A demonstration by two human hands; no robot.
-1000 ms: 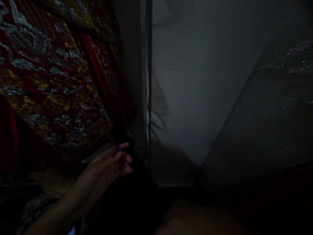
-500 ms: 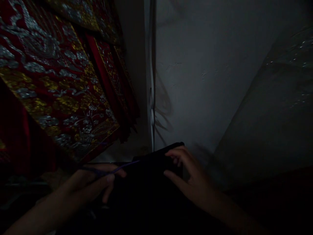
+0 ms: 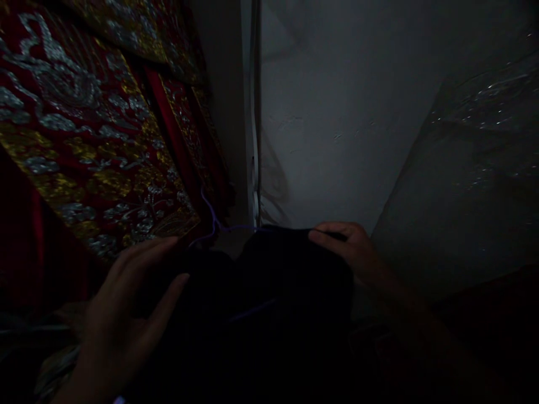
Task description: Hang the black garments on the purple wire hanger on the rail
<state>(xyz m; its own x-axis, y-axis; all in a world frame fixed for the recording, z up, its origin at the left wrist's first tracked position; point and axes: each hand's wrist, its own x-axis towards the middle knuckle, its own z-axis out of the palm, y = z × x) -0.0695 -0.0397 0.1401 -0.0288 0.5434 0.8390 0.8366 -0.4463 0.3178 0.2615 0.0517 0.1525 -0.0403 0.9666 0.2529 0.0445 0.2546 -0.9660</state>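
Note:
A purple clothes hanger with a thin hook shows above a very dark cloth, which looks like a black garment. Part of the hanger runs along the cloth's upper edge, and a purple line also shows lower across the dark area. My right hand pinches the garment's upper right edge between thumb and fingers. On the left, my left hand is open, thumb apart from the fingers, beside the garment's left side. Darkness hides most of the cloth's folds.
Red fabric with silver and gold embroidery hangs at the left. Behind the garment stands a pale wall, with a white cable or strip running down it. Shiny clear plastic sheeting covers the right side.
My left hand has let go of the purple hanger, whose hook now stands up in view. My right hand has moved right and closed on the garment's edge, and the cloth is spread wider.

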